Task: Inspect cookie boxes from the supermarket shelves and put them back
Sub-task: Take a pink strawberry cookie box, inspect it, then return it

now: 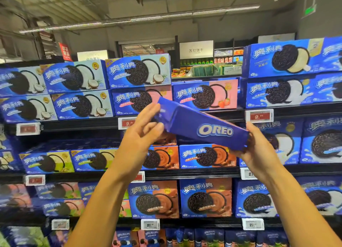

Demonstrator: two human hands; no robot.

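A blue Oreo cookie box (201,126) is held up in front of the shelves, tilted with its left end higher and its narrow side with the white logo facing me. My left hand (142,128) touches the box's left end with spread, nearly straight fingers. My right hand (259,150) grips the lower right end, fingers curled under and behind it. On the top shelf, above the strawberry boxes (205,95), there is a gap in the upper row.
The shelves (81,123) hold rows of blue Oreo boxes: coconut ones (138,72) at upper left, chocolate ones (207,156) in the middle, larger white-cream boxes (288,56) at right. Price tags (259,115) line the shelf edges. Another aisle shows behind the gap.
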